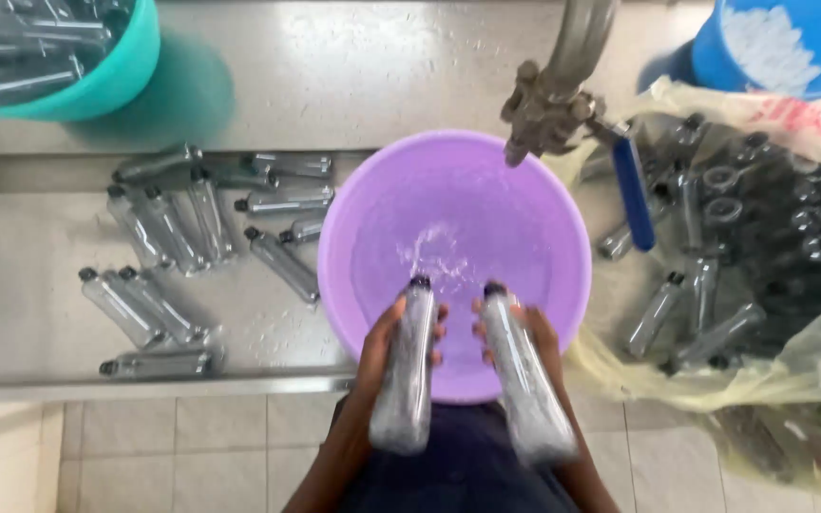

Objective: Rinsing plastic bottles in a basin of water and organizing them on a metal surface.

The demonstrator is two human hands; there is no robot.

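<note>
Bright daylight – soft, slightly blurred.

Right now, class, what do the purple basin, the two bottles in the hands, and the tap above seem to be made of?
Purple basin: looks like plastic, smooth, evenly coloured, slightly glossy.
Bottles, in the left hand and the right hand: the left bottle and right bottle are probably clear plastic, see-through with dark caps.
Tap: apparently metal, dull grey sheen; its blue lever may be plastic-coated.

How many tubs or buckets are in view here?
3: a purple basin in the middle under the tap, a teal tub at top left holding bottles, and a blue bucket at top right.
</note>
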